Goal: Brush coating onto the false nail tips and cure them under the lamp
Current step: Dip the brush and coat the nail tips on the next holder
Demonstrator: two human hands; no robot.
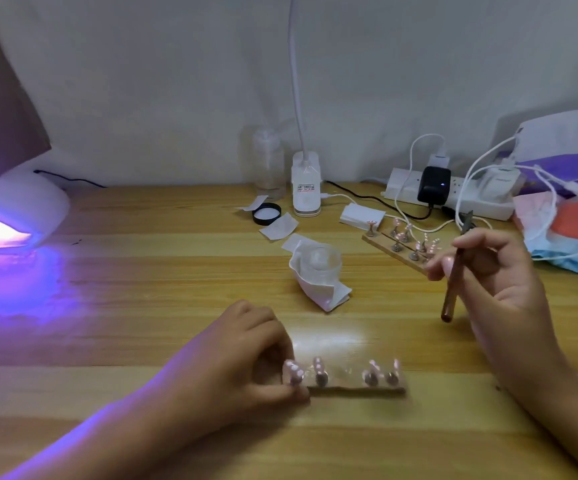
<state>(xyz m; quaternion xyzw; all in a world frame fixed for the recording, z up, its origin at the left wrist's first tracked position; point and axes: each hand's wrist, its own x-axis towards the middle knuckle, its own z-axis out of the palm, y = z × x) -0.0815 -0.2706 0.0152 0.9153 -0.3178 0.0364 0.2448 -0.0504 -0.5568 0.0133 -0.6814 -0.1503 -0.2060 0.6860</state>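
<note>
Closest in, the left hand (pixel 246 351) lies on the pale striped wooden desk (pixel 176 271) with its fingers (pixel 280 391) curled and pinching the left end of a narrow brown wooden strip (pixel 357 389) that carries a row of small pinkish false nail tips (pixel 318 367) on metal stands; the strip is blurred, so finer detail is lost. Its long axis runs left to right across the view, flat on the desk. Up and to the right, clear of the strip, the right hand (pixel 499 271) is raised, fingers (pixel 440 265) closed round a slim brown-handled brush (pixel 454 282) held steeply; which end bears the bristles I cannot tell. A white domed curing lamp (pixel 21 209), glowing violet, sits well apart at far left, so the left hand is the nearer one to slide the strip that way, end first
</note>
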